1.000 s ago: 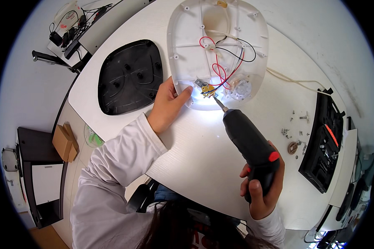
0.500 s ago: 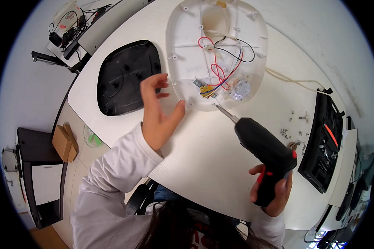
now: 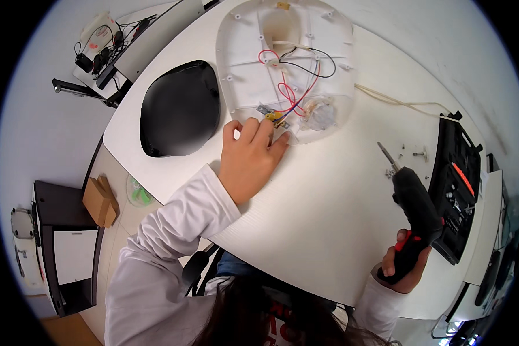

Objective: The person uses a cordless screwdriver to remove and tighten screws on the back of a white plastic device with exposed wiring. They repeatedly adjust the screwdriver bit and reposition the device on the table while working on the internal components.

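My left hand (image 3: 251,153) is at the near edge of a white plastic housing (image 3: 242,46), its bent fingers apart around a small yellow circuit board (image 3: 274,116) with a metal bracket; the fingertips' contact is unclear. Red, black and blue wires (image 3: 294,95) cross the housing, beside a round translucent part (image 3: 320,115). My right hand (image 3: 403,265) grips a black-and-red powered screwdriver (image 3: 415,207), its bit pointing up-left, away from the housing, above the table.
A black plastic cover (image 3: 179,109) lies left of the housing on the white table (image 3: 305,230). At right are small screws (image 3: 421,154), a cream cable (image 3: 398,104) and an open tool case (image 3: 452,190). A cardboard box (image 3: 101,200) sits on the floor at left.
My left hand left the housing's left side and moved right onto its near edge by the board. The screwdriver swung right, away from the housing. The bright glow there is gone.
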{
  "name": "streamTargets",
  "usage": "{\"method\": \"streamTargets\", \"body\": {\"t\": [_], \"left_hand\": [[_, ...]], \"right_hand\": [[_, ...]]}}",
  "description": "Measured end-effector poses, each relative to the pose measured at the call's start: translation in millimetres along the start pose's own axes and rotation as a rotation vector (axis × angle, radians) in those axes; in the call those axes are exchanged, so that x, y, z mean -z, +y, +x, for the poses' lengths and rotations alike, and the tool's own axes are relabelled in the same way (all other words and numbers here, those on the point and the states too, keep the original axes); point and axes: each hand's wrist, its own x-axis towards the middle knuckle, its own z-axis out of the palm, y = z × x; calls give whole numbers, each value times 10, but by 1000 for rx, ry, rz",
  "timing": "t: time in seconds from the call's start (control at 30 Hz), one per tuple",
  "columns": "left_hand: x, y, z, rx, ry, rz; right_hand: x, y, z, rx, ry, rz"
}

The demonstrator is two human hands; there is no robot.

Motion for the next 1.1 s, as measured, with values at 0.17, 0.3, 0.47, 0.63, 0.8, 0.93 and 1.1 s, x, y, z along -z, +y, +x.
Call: {"method": "streamTargets", "body": {"t": [0.17, 0.3, 0.47, 0.63, 0.8, 0.93, 1.1], "left_hand": [[-21, 29, 0, 9, -9, -13], [-31, 53, 4, 27, -9, -21], [2, 87, -4, 80, -20, -90], [34, 120, 33, 158, -20, -134], [52, 203, 76, 218, -60, -12], [106, 226, 114, 241, -130, 13], [143, 201, 100, 266, -134, -66]], "right_hand": [[105, -93, -28, 44, -66, 71], [150, -139, -57, 60, -80, 87], [166, -165, -84, 85, -67, 72], [155, -175, -101, 100, -26, 55], [188, -196, -115, 103, -11, 54], [179, -237, -126, 120, 37, 51], [198, -245, -124, 140, 48, 64]]}}
